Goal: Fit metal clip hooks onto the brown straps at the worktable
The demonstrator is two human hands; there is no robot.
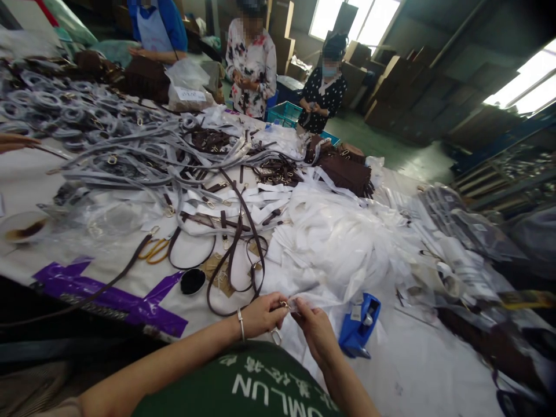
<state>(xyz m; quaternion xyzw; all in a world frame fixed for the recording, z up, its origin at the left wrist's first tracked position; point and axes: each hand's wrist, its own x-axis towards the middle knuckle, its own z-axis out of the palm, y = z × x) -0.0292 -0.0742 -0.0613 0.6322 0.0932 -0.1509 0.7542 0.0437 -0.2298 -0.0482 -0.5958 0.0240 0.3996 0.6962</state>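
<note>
Close to my body, over the table's near edge, my left hand pinches a small gold metal clasp. The fingers of my right hand are closed by its other side, on what looks like a bit of clear or white wrap too small to make out. A second metal clip hangs just below my left hand. From near that hand a thin dark brown strap loops away across the table. White wrapping strips lie piled beyond my right hand, and a blue tape dispenser stands to its right.
Yellow-handled scissors and a small pot of black stuff lie left of my hands. Purple tape runs along the table edge. Wrapped straps heap up at the far left. Several co-workers stand behind the table; another person's hand shows at left.
</note>
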